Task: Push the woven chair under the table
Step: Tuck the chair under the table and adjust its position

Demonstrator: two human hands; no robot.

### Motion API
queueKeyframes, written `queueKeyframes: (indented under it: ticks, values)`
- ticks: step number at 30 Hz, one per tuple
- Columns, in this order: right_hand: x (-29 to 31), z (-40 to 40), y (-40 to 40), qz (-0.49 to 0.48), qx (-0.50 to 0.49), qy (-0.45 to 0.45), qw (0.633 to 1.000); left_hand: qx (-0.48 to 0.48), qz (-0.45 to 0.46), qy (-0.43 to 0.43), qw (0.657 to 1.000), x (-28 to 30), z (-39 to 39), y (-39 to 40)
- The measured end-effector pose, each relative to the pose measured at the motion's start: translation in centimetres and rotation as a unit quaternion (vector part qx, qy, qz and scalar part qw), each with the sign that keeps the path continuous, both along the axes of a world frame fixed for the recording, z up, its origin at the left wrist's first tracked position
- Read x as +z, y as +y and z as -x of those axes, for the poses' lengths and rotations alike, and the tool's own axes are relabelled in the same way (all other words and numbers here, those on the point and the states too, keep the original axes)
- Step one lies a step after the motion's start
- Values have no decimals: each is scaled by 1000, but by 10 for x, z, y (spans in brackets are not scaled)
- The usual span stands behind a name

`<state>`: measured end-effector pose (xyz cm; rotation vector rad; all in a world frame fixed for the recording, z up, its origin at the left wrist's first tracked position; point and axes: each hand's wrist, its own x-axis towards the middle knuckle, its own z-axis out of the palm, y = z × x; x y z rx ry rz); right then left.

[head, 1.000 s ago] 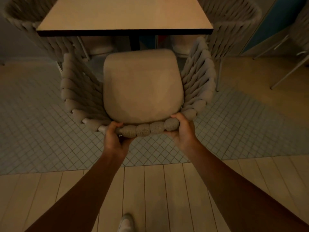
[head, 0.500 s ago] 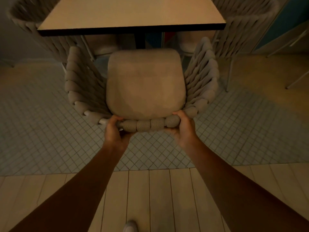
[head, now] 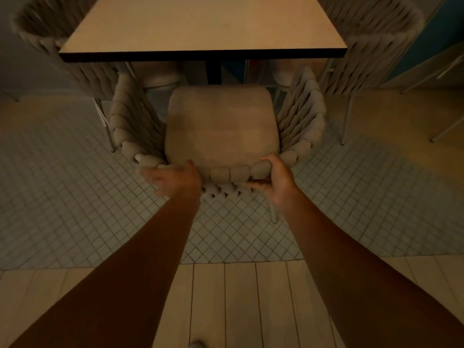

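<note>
The woven chair [head: 221,126] stands in front of me with its beige seat cushion facing the table [head: 200,26]. The front of the seat sits just short of the table's dark near edge. My right hand [head: 273,182] is closed around the thick rope rim at the top of the backrest, right of centre. My left hand [head: 173,180] is blurred at the rim's left part, fingers spread out to the left, with only the thumb near the rope. The table's dark central post shows just beyond the seat.
Two more woven chairs flank the table, one at the far left [head: 62,46] and one at the far right [head: 371,33]. Thin metal chair legs [head: 447,71] stand at the right edge. Small grey tiles lie under the chair and pale floorboards [head: 226,297] under me.
The chair has slid forward toward the table and I have stepped after it. My left hand has loosened from the rim and spread its fingers. The right hand keeps its grip.
</note>
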<state>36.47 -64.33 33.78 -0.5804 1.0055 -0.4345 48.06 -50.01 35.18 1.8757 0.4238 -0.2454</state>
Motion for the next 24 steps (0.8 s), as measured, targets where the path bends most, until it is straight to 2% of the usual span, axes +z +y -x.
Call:
queueKeyframes:
  ticks: [1, 3, 4, 5, 6, 7, 9, 11, 12, 13, 14, 17, 21, 24]
  values:
    - [2, -3, -2, -4, 1, 6, 1000, -52, -103, -90, 989, -1, 1, -2]
    - [4, -10, -2, 3, -9, 41, 999, -164, -241, -253, 923, -8, -4, 1]
    - [2, -11, -2, 42, -27, 96, 994, -222, -283, -304, 882, -13, -9, 6]
    - [0, -8, -3, 125, -39, 180, 975, -274, -317, -338, 843, -16, -12, 12]
    - [-2, -5, -5, 246, -34, 258, 934, -314, -341, -366, 807, -20, -18, 18]
    - [-4, -2, -7, 385, -23, 311, 869, -349, -358, -396, 770, -22, -24, 24]
    - [-7, 4, -10, 635, 28, 333, 696, -398, -365, -446, 714, -25, -35, 30]
    - [-11, 5, -11, 762, 109, 282, 572, -398, -338, -483, 703, -24, -44, 29]
    - [-14, 4, -10, 795, 129, 268, 529, -385, -337, -493, 703, -24, -47, 29]
    - [-16, 1, -9, 811, 131, 269, 503, -372, -345, -497, 704, -24, -48, 27]
    - [-19, -3, -8, 817, 120, 277, 491, -363, -357, -496, 703, -24, -50, 26]
    - [-20, -12, -11, 812, 86, 297, 494, -363, -377, -482, 703, -24, -54, 23]
    - [-20, -25, -19, 805, 107, 319, 488, -362, -386, -471, 705, -24, -65, 14]
    - [-16, -28, -25, 804, 111, 307, 497, -347, -333, -489, 728, -27, -68, 10]
